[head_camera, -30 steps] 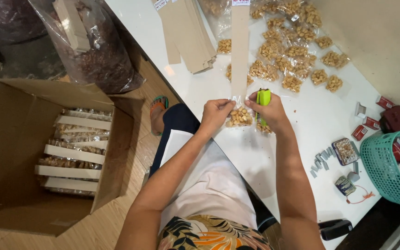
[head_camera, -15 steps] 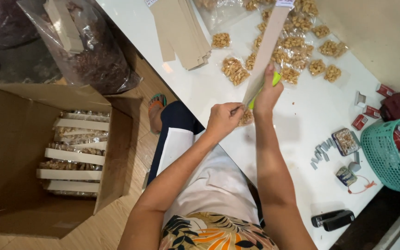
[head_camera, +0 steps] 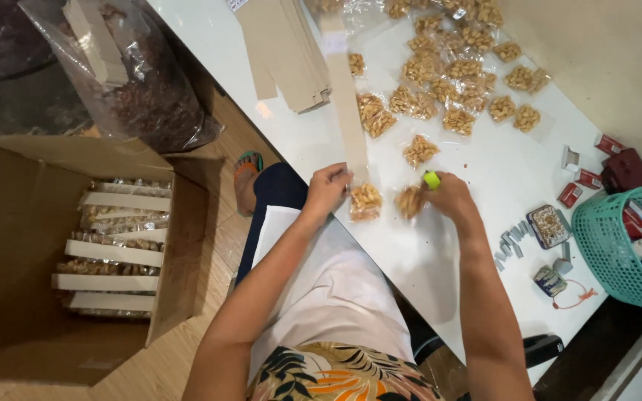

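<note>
My left hand [head_camera: 327, 190] pinches the near end of a long tan cardboard strip [head_camera: 347, 104] that lies along the white table [head_camera: 499, 171]. A small clear packet of nuts [head_camera: 365, 202] hangs at that end of the strip, just right of my fingers. My right hand [head_camera: 451, 200] holds a light-green stapler [head_camera: 431, 179] and also grips a second nut packet [head_camera: 410, 200] beside the first. The two packets lie close together, slightly apart.
Several nut packets [head_camera: 447, 74] are scattered at the far side, beside a stack of cardboard strips [head_camera: 284, 52]. A teal basket [head_camera: 626, 252], small red boxes [head_camera: 585, 178] and a tin of staples [head_camera: 548, 225] sit right. On the floor stand an open carton [head_camera: 9, 245] of finished strips and a plastic bag [head_camera: 135, 89].
The strip, earlier raised and slanted to the upper right, now lies flat pointing away. My right hand has dropped from the strip to a loose packet near its end.
</note>
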